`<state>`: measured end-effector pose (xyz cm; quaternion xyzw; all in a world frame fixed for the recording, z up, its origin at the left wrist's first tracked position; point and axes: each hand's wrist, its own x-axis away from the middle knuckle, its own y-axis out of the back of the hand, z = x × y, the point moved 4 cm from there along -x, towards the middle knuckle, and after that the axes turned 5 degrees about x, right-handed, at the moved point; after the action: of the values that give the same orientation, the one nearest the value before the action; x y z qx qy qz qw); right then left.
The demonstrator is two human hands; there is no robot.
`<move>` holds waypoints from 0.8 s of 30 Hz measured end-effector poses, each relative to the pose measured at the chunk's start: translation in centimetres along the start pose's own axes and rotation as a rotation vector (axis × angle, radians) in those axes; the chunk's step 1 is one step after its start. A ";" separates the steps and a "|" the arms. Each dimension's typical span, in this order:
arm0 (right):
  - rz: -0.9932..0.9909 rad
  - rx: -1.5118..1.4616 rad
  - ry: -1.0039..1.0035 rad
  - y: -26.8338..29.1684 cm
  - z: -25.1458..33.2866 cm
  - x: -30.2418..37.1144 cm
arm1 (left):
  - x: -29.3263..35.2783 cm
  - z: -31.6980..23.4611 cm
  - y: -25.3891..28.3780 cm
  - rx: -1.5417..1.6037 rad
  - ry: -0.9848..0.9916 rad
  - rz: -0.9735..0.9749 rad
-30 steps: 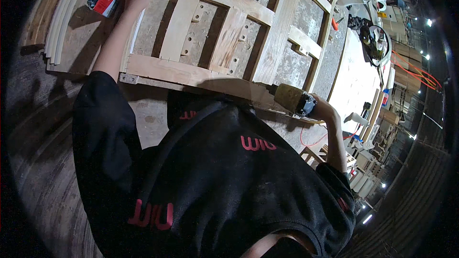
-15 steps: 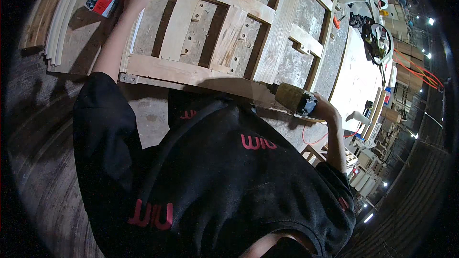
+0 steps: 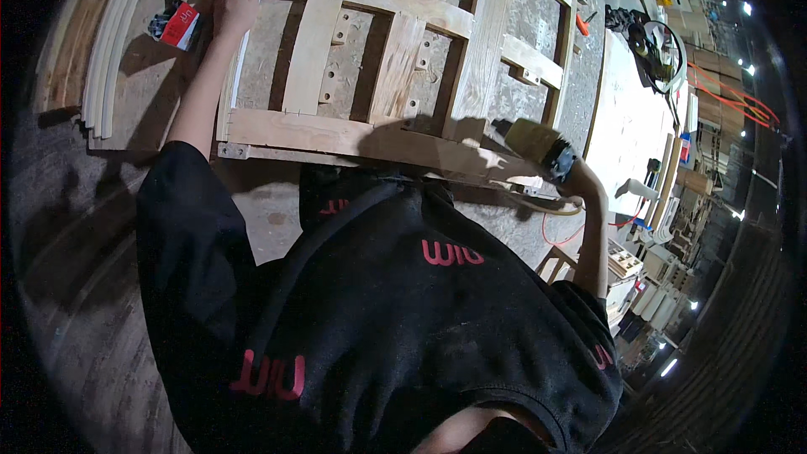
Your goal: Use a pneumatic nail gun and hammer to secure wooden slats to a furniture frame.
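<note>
My left hand (image 3: 236, 7) is at the far left edge of a pale wooden slatted frame (image 3: 353, 130), its fingers closed. A small dark end pokes out on the hand's left side; what it belongs to I cannot make out. In my right hand (image 3: 582, 182) is a worn yellow-and-black power tool (image 3: 531, 141), its dark nose turned left over the frame's near rail. Its exact kind is not clear. A yellowish hose or cord (image 3: 551, 207) curves below that hand. Small drilled wooden blocks (image 3: 338, 27) sit along the slats.
Left of the frame lie a red-and-black packet (image 3: 178, 27) and several long pale strips (image 3: 118, 42). An orange-handled tool (image 3: 582, 25) lies beyond the frame's right side. Farther right are a pale board (image 3: 618, 118), a dark cluttered heap (image 3: 651, 55) and orange cords (image 3: 731, 97).
The power tool has come away from the near rail, moving slightly up and right, and its nose now shows. My left hand is a little lower in the picture, as the whole view has shifted.
</note>
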<state>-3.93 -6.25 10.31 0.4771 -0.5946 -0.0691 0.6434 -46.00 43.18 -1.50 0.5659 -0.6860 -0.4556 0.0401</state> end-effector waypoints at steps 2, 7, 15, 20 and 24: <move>-0.011 -0.690 -0.419 3.1 -1.1 -0.6 | 0.0 0.8 -0.1 -0.007 -0.008 0.010; -0.319 -1.218 -0.739 2.7 -2.3 -1.8 | 0.2 2.8 -0.4 0.113 0.038 0.004; -0.777 -1.589 -0.765 1.6 -2.7 -1.1 | 3.8 4.4 4.7 0.098 0.204 -0.091; -0.595 -1.072 -1.077 1.2 -3.7 -0.4 | 7.8 -2.0 7.1 -0.023 0.223 0.101; -0.541 -1.322 -0.972 5.1 -2.6 -1.0 | 9.4 1.0 8.3 0.014 0.327 0.051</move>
<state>-4.54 -1.48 13.58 0.0475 -0.5076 -0.7481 0.4249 -56.04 35.62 -0.89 0.6152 -0.6876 -0.3514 0.1587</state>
